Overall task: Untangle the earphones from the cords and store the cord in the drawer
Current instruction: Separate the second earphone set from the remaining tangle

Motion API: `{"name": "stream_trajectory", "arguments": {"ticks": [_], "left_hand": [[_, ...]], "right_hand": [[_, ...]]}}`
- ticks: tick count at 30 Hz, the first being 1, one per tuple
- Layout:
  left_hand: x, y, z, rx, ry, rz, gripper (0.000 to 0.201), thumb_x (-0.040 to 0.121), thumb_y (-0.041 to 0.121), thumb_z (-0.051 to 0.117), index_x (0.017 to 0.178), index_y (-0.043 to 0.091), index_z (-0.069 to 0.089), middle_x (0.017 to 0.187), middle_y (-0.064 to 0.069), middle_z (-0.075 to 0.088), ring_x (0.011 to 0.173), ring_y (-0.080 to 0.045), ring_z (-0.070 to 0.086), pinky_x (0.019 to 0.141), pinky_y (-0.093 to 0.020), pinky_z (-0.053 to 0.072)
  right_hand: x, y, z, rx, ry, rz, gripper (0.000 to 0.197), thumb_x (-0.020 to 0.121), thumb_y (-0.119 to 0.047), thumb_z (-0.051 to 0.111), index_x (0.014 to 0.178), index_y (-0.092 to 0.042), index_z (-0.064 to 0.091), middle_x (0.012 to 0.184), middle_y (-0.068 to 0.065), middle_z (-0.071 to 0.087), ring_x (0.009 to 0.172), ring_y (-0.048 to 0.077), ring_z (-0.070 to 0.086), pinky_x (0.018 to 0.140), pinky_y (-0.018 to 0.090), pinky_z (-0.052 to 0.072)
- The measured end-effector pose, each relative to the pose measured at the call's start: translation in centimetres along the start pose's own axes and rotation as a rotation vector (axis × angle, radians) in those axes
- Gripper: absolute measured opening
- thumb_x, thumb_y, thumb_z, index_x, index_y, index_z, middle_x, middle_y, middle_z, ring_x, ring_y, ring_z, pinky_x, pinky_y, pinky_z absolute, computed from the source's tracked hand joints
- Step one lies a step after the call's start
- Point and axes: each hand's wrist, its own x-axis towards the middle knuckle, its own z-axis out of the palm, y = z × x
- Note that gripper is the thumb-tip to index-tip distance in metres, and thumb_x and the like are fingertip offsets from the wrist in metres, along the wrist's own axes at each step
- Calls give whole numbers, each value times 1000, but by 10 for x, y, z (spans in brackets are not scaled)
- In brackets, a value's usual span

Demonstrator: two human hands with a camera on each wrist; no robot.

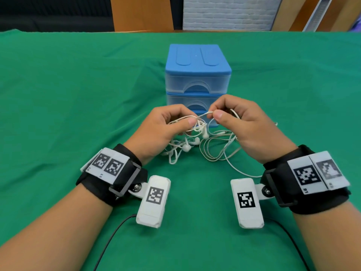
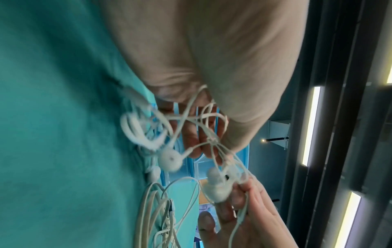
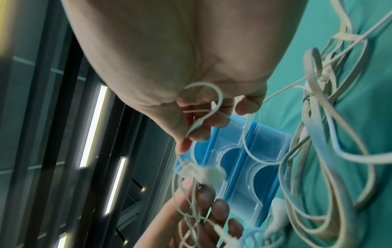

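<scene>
Green cloth covers the counter [image 1: 58, 114]. Nearest, the left hand [image 1: 162, 126] and right hand [image 1: 242, 124] are raised just above it, each pinching a strand of the white tangle between thumb and fingertips. The earphones [image 1: 187, 145] dangle below the left hand, knotted with the cord [image 1: 216, 151], whose loops lie under the right hand; which strand belongs to which is hard to tell. Behind, partly hidden by the hands, stands the blue drawer unit [image 1: 197, 75], both drawers closed.
</scene>
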Motion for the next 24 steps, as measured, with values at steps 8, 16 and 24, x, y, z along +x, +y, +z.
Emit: {"name": "stream_trajectory", "arguments": {"ticks": [8,16,24], "left_hand": [[4,-2,1,-68,155,-21,10,98,6,59,92,4,66,75,-7,70,71,-19,66,73,-28,52],[1,-3,4,-236,31,2,23,90,1,65,113,5,63,98,-14,72,86,-26,68,85,-39,54],[1,-2,6,-135,-37,5,26,93,-3,62,117,6,67,108,-7,71,89,-17,68,78,-27,53]], "right_hand": [[-3,-5,-2,146,-60,-8,12,95,-14,50,89,-9,59,82,-14,59,76,3,46,73,14,36],[-1,-5,-1,86,2,112,19,91,-15,50,87,-7,68,59,-16,48,60,5,36,61,21,31],[-2,-6,-3,18,-12,82,26,100,7,40,97,0,65,59,-30,55,61,-7,48,64,8,33]]}}
